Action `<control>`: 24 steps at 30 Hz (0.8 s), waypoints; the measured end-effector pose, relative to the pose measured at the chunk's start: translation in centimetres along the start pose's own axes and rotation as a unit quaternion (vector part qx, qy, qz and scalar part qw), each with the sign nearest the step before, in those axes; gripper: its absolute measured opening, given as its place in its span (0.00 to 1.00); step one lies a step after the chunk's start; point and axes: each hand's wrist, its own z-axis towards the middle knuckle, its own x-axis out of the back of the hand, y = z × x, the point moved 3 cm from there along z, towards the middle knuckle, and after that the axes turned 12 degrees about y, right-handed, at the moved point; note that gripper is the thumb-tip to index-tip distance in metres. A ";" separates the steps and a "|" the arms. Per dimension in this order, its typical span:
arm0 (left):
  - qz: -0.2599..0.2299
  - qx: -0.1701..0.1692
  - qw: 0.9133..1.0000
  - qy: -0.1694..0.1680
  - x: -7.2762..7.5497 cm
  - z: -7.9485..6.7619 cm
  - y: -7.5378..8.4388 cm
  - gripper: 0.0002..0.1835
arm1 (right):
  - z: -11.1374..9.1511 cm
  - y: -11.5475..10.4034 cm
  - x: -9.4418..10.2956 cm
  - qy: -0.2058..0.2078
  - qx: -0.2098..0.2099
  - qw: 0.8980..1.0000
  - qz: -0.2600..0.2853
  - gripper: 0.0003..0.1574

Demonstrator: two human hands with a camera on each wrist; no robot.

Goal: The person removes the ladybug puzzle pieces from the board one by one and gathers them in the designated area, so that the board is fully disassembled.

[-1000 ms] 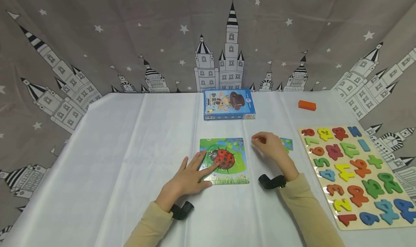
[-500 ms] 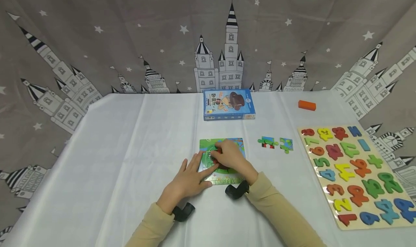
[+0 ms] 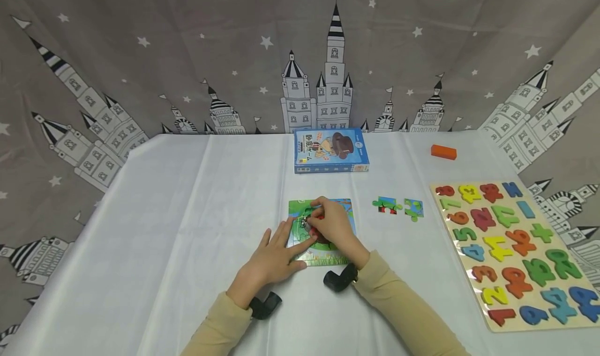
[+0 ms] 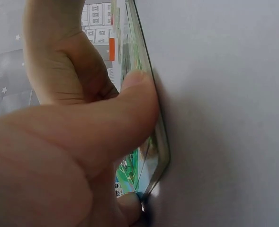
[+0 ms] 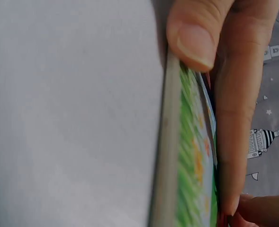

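Note:
A ladybug puzzle board [image 3: 344, 259] lies flat on the white tablecloth [image 3: 187, 215] in the middle of the head view. My left hand [image 3: 281, 240] rests on its left side with straight fingers on the picture. Its thumb [image 4: 130, 109] pushes against the board's edge [image 4: 160, 142]. My right hand [image 3: 320, 218] sits on top of the picture, its fingers curled down and pinching a puzzle piece [image 3: 313, 221] by the ladybug's head. In the right wrist view the thumb [image 5: 196, 42] sits at the board's edge [image 5: 170, 142]. Two loose pieces [image 3: 386, 205] [image 3: 414, 208] lie right of the board.
A blue game box [image 3: 330, 150] lies behind the puzzle. An orange block [image 3: 442, 152] sits at the back right. A wooden number board [image 3: 473, 293] with several coloured digits fills the right side. A castle-print curtain [image 3: 300, 59] hangs behind the table.
My right hand left the loose pieces on the right and came left onto the ladybug puzzle, where its fingers now work at a piece. The left hand has stayed put.

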 end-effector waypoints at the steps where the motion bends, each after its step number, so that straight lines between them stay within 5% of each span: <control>1: 0.002 -0.001 1.000 -0.001 0.0 0.0 0.0 0.29 | 0.0 0.0 0.0 0.004 -0.003 1.000 0.005 0.16; 8: 0.003 0.006 1.000 -0.008 0.1 0.0 0.0 0.29 | 0.2 0.3 1.0 -0.006 -0.024 0.999 0.045 0.09; 15: 0.003 0.011 1.000 -0.006 -0.1 0.0 -0.2 0.30 | 0.7 3.9 6.5 0.027 -0.070 0.994 0.082 0.12; 19: 0.007 0.013 1.000 -0.004 -0.3 0.1 -0.4 0.30 | 0.9 6.7 9.2 0.046 -0.103 0.992 0.049 0.16; 24: 0.002 0.011 1.000 -0.004 -0.4 0.2 -0.4 0.31 | 1.0 8.4 9.9 0.038 -0.118 0.992 0.014 0.17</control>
